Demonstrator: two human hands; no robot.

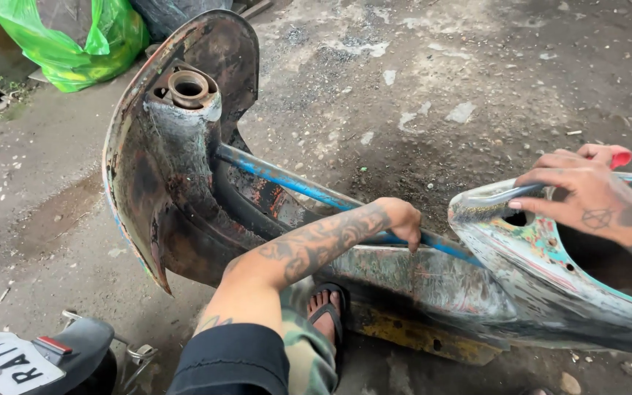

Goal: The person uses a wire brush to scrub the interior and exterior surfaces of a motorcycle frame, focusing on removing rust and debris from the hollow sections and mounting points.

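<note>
An old stripped scooter body (433, 281), rusty with worn teal and blue paint, lies on its side on the concrete. Its leg shield (140, 183) and steering tube (188, 88) rise at the left. My left hand (402, 218) reaches across the floorboard and grips the blue-painted edge rail (294, 183). My right hand (587, 192), with red-painted nails, rests fingers-down on the upper rim of the rear shell (491, 201). My foot in a black sandal (325, 311) stands beside the frame.
A green plastic bag (74, 44) sits at the top left by some debris. The back of another scooter with a white number plate (9, 362) is at the bottom left. Dirty concrete with paint chips spreads beyond the frame.
</note>
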